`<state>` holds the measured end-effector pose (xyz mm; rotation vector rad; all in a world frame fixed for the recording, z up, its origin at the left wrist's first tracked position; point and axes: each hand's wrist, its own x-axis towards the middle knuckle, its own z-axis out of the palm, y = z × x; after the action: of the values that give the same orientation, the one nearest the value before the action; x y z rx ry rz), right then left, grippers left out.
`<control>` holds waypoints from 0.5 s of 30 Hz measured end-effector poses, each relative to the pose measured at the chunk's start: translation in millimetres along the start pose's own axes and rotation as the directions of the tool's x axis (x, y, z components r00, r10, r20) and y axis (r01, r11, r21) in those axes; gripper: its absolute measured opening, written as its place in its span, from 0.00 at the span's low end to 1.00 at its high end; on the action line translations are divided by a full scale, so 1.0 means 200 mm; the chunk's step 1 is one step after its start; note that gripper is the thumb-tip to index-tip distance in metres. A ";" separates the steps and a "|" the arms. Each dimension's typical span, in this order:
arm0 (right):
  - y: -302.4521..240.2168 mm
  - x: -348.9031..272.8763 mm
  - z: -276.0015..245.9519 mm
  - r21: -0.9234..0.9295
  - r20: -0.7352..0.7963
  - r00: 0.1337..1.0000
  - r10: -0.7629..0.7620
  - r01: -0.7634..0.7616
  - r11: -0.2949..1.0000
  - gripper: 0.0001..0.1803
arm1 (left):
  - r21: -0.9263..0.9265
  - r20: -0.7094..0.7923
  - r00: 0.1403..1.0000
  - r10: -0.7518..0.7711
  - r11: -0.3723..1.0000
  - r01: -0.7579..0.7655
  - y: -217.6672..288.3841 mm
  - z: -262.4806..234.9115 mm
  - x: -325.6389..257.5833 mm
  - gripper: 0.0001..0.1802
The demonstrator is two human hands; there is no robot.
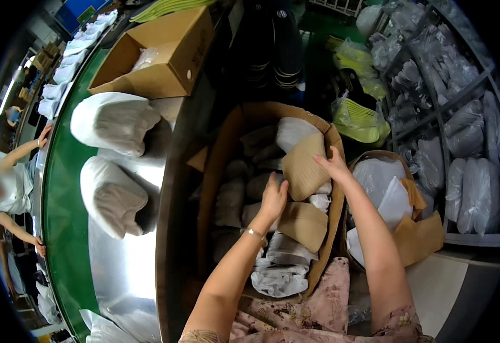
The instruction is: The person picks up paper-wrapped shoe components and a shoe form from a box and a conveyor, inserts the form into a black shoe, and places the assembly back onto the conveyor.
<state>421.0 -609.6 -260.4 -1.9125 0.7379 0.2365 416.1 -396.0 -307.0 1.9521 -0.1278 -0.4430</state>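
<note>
A cardboard box (334,228) in front of me is packed with grey and white wrapped bundles (230,203), whose exact kind I cannot make out. My right hand (334,166) grips the edge of a tan corrugated cardboard piece (303,166), thumb on its face, at the box's right side. Over the middle of the box is my left hand (274,200), fingers stretched out and apart from the thumb, holding nothing I can see. Below it lies a second corrugated piece (303,224). White plastic-wrapped bundles (281,280) fill the near end.
Left of the box runs a metal-edged bench with a green belt (67,228). Two white-covered rounded forms (113,123) and an open carton (170,63) stand there. Another lined box (378,171) is at right, before a rack (432,103) of bagged goods. A person works across the belt.
</note>
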 end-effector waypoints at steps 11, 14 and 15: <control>0.12 -0.16 0.04 0.307 -0.202 0.964 -0.175 0.232 0.923 0.41 | -0.454 0.110 0.968 -0.225 0.855 0.251 0.23 0.14 0.10 0.36; -0.04 -0.47 0.09 0.403 -0.250 0.940 -0.232 0.318 0.858 0.40 | -0.386 -0.093 0.996 -0.010 0.922 -0.026 0.26 -0.01 -0.10 0.33; -0.05 -0.60 0.12 0.399 -0.250 0.942 -0.226 0.313 0.862 0.39 | -0.264 -0.139 0.990 0.002 0.964 -0.039 0.29 -0.06 -0.21 0.31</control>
<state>336.1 -540.2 -207.4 -1.5931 0.5785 -0.2801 389.1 -397.1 -240.6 1.7084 0.0011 -0.2936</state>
